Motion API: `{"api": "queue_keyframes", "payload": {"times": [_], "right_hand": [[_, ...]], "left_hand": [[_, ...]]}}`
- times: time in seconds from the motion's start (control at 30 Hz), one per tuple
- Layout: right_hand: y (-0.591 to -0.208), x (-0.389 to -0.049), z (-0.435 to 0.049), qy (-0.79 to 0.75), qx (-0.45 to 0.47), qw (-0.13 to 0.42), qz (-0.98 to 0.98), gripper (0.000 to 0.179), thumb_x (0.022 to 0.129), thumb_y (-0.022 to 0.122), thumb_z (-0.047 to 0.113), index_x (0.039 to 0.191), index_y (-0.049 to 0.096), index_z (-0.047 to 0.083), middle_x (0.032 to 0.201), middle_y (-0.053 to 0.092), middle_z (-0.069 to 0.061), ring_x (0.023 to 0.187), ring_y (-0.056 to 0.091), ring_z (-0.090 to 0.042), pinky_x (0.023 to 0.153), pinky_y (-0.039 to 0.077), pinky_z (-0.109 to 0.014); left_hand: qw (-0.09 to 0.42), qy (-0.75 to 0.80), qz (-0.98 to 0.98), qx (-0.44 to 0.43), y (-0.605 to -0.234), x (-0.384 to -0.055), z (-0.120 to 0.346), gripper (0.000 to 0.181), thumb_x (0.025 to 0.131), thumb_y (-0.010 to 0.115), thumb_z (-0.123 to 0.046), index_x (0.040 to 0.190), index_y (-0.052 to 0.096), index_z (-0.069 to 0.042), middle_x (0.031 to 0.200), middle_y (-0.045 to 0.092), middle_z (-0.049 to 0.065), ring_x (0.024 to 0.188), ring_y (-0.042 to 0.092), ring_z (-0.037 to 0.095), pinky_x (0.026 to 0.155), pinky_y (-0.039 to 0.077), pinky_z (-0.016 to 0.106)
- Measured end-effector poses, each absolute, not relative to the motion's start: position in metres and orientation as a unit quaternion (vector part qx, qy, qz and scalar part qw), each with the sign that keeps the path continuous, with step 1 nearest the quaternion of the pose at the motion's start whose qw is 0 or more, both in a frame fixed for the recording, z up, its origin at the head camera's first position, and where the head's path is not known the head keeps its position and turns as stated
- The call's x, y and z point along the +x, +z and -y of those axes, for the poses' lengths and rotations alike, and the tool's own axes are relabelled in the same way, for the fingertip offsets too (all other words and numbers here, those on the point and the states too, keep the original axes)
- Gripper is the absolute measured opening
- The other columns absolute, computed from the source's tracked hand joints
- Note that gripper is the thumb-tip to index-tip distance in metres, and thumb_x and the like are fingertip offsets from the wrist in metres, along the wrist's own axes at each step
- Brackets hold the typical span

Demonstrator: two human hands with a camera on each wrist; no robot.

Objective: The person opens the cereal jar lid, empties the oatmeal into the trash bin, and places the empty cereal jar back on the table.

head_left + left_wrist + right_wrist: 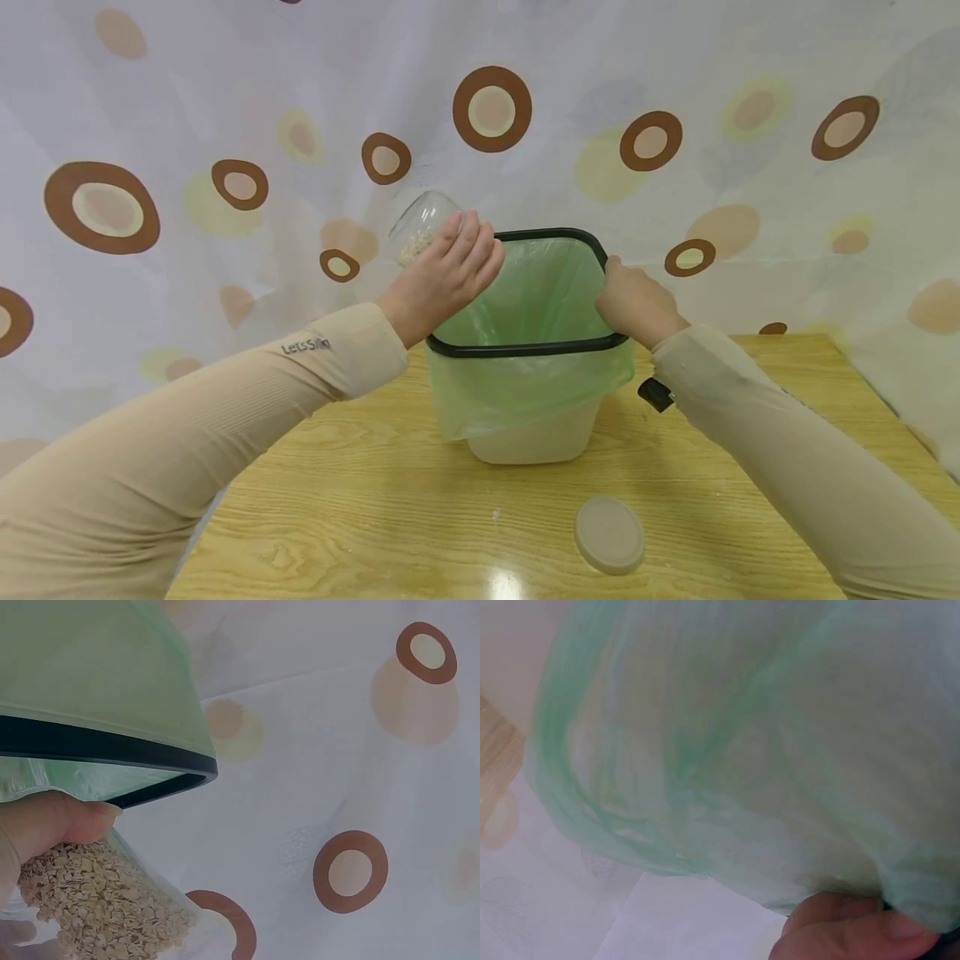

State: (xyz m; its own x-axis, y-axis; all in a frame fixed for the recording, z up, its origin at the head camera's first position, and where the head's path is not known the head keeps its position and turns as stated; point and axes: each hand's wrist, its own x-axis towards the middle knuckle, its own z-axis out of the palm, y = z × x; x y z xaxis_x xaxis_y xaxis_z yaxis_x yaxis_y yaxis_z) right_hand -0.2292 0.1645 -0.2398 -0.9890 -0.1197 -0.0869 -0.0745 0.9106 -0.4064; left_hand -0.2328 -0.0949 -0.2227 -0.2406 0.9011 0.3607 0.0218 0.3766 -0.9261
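Observation:
My left hand (441,279) grips a clear glass jar (429,210), tilted at the left side of a trash bin (536,437). Oat flakes (105,900) fill part of the jar in the left wrist view, with the thumb across its mouth side, close by the bin's rim. A green plastic liner (517,387) lines the bin and hangs over its outside under a black rim (540,348). On the opposite side, my right hand (637,304) holds the rim, fingers curled over it. Folds of liner fill most of the right wrist view.
A round beige lid (610,536) lies on the wooden table (360,500) in front of the bin. Beside the right sleeve is a small black object (655,394), partly hidden. A patterned white sheet (300,67) hangs behind the table.

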Motion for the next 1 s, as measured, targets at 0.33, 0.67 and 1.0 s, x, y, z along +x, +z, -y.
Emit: {"api": "queue_keyframes", "payload": {"times": [0.33, 0.67, 1.0], "right_hand": [[-0.2395, -0.2297, -0.1638, -0.204, -0.048, 0.054, -0.976, 0.063, 0.093, 0.033, 0.007, 0.149, 0.011, -0.013, 0.073, 0.053, -0.016, 0.056, 0.045, -0.025, 0.051, 0.036, -0.036], [-0.2397, -0.2289, -0.1639, -0.202, -0.048, 0.054, -0.977, 0.063, 0.093, 0.032, 0.006, 0.149, 0.01, -0.013, 0.069, 0.052, -0.015, 0.054, 0.042, -0.023, 0.05, 0.035, -0.035], [-0.2402, -0.2287, -0.1647, -0.203, -0.053, 0.052, -0.976, 0.063, 0.092, 0.032, 0.006, 0.148, 0.01, -0.013, 0.065, 0.048, -0.012, 0.05, 0.037, -0.02, 0.047, 0.032, -0.033]], "left_hand": [[0.503, 0.436, 0.654, -0.36, -0.2251, -0.2324, 0.0926, 0.026, 0.096, 0.052, -0.005, 0.122, 0.053, -0.007, 0.119, 0.056, 0.012, 0.112, 0.053, 0.029, 0.102, 0.038, 0.039], [0.512, 0.439, 0.639, -0.369, -0.2298, -0.2342, 0.0887, 0.025, 0.098, 0.05, -0.006, 0.122, 0.054, -0.008, 0.119, 0.057, 0.011, 0.113, 0.053, 0.028, 0.101, 0.038, 0.038], [0.491, 0.459, 0.64, -0.372, -0.2284, -0.2311, 0.0862, 0.027, 0.097, 0.052, -0.009, 0.125, 0.054, -0.009, 0.122, 0.057, 0.013, 0.114, 0.053, 0.028, 0.102, 0.038, 0.039]]}}
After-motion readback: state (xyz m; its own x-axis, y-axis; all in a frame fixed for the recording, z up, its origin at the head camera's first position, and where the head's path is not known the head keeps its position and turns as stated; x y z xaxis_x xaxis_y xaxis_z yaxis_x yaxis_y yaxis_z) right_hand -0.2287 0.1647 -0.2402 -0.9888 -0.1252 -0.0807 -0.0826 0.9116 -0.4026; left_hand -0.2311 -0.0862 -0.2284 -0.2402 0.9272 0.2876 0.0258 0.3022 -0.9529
